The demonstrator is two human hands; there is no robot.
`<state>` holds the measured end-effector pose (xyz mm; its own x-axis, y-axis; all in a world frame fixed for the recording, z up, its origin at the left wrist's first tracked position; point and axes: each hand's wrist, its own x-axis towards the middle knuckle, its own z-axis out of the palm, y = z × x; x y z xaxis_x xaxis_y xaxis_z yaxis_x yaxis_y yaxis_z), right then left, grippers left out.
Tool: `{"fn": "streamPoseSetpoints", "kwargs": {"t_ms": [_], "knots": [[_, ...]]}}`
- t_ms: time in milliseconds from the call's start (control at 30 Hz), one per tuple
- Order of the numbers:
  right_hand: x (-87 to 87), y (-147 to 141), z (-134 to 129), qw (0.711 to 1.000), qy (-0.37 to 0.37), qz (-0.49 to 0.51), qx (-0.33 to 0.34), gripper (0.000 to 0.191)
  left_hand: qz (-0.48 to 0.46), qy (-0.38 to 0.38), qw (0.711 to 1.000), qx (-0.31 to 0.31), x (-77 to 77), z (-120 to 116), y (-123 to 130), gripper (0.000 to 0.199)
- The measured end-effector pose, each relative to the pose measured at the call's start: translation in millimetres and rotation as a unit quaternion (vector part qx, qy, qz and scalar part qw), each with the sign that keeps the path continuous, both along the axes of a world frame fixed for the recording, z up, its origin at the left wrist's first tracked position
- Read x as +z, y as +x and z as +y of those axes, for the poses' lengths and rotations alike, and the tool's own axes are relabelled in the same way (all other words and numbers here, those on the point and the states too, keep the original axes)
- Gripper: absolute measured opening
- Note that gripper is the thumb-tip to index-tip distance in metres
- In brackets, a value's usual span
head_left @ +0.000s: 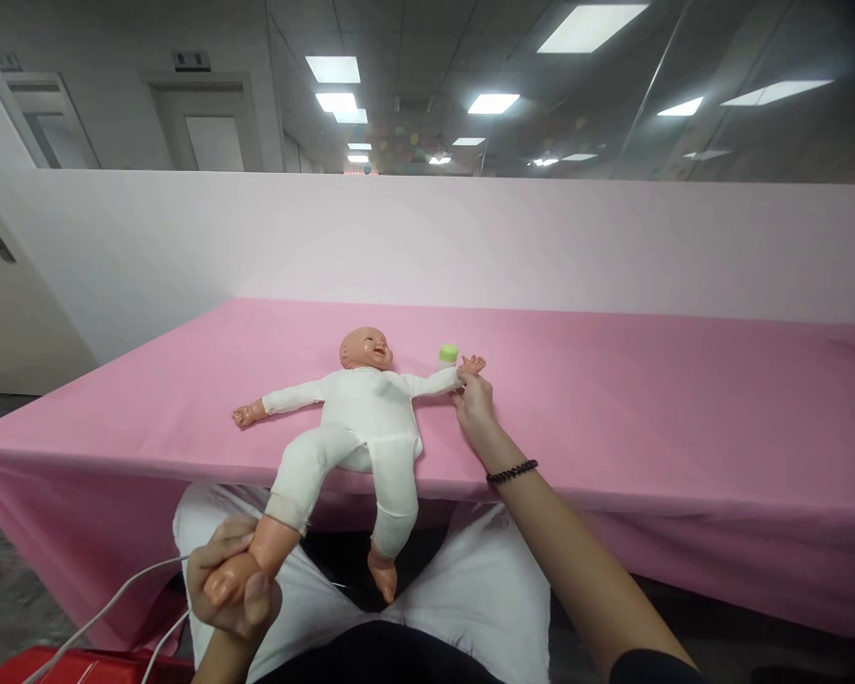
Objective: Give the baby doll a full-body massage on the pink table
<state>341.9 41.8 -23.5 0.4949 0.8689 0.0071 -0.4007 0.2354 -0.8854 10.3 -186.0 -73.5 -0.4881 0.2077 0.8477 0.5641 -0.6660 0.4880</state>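
A baby doll (370,408) with a white cloth body lies on its back on the pink-covered table (648,408), its legs hanging over the front edge. My left hand (232,581) is wrapped round the doll's foot at the left, below the table edge. At the doll's other side, my right hand (476,397) pinches its wrist, just below the small plastic hand. The doll's other arm stretches out to the left, and its other foot dangles above my lap. Behind the held wrist stands a small bottle with a green cap (448,353).
A white partition (470,242) with glass above it runs behind the table. At the bottom left are a red container (85,668) and a white cable (114,600). A door (14,294) is at the far left.
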Motion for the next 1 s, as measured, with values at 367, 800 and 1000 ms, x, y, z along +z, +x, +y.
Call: {"fn": "streamPoseSetpoints", "kwargs": {"t_ms": [367,800,1000], "knots": [[31.7,-30.1,-39.0,0.938,0.242,-0.234,0.084,0.058,-0.007,-0.139,0.984,-0.109,72.5,88.9,35.9,0.027],[27.7,-44.6,-56.5,0.843,0.283,-0.410,0.203,0.040,0.091,-0.200,0.953,-0.210,79.4,114.5,51.5,0.023],[28.1,-40.3,-49.3,0.894,0.271,-0.335,0.125,0.046,0.087,-0.146,0.974,-0.149,74.7,104.8,53.2,0.024]]}}
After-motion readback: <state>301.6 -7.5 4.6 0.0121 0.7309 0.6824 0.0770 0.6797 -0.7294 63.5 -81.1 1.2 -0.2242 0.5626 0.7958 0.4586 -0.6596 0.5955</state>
